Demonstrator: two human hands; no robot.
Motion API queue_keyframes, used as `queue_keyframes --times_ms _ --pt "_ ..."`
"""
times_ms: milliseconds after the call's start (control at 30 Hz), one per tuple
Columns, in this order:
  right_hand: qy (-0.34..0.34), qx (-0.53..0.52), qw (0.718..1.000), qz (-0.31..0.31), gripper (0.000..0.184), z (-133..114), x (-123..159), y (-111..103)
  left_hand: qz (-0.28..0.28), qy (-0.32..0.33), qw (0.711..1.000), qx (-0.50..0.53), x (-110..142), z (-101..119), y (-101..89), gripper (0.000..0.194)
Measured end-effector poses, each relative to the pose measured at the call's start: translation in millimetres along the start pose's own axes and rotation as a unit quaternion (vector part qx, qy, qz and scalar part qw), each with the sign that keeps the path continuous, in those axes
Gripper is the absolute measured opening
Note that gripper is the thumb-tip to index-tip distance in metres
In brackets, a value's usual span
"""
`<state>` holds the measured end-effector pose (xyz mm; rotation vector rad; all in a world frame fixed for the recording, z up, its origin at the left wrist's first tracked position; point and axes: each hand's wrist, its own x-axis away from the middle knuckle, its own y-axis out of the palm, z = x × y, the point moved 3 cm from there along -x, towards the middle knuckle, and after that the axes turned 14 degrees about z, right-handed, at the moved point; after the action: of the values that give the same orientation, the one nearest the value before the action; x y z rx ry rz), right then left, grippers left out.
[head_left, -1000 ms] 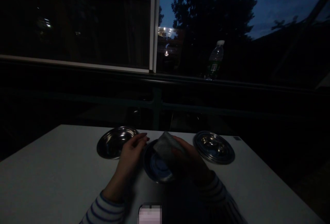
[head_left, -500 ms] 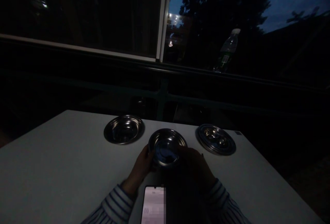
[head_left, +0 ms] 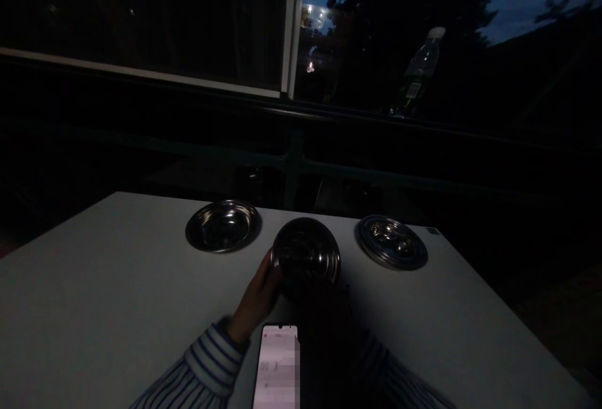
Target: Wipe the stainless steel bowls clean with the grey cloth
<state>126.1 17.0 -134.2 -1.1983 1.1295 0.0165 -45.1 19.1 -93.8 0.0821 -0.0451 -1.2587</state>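
A round stainless steel bowl (head_left: pixel 305 243) is over the middle of the white table, its surface mostly in shadow. My left hand (head_left: pixel 260 293) grips its left edge, with the fingers partly behind the metal. At the bowl's near right side, my right hand (head_left: pixel 327 308) is deep in shadow and its fingers cannot be made out. To the left rests another shallow steel bowl (head_left: pixel 226 226). On the right lies a small stack of steel dishes (head_left: pixel 391 243). A lit phone (head_left: pixel 277 359) lies between my forearms, its screen partly blurred out.
The white table (head_left: pixel 141 296) ends just beyond the bowls, with its right edge slanting toward me. Behind it is a dark window with a pale frame (head_left: pixel 288 32). A clear plastic bottle (head_left: pixel 418 73) with a white cap stands at the window sill.
The middle bowl has been turned, and its bright, reflective inside is replaced by a darker face. My right hand has shifted from the bowl's right rim down to its near side. The view tilted slightly downward.
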Motion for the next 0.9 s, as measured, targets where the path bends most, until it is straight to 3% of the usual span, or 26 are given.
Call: queue_keyframes --times_ms 267,533,900 --pt "-0.07 0.024 0.996 0.041 0.039 -12 -2 9 0.025 0.066 0.997 -0.038 -11 -2 2.5 0.06" --pt "-0.044 0.053 0.994 0.089 0.033 -8 -1 7 0.028 0.128 0.99 -0.059 -14 -3 -0.5 0.057" --pt "-0.05 0.033 0.997 0.048 0.033 -14 -14 -5 0.055 0.136 0.989 -0.027 -16 -4 0.8 0.059"
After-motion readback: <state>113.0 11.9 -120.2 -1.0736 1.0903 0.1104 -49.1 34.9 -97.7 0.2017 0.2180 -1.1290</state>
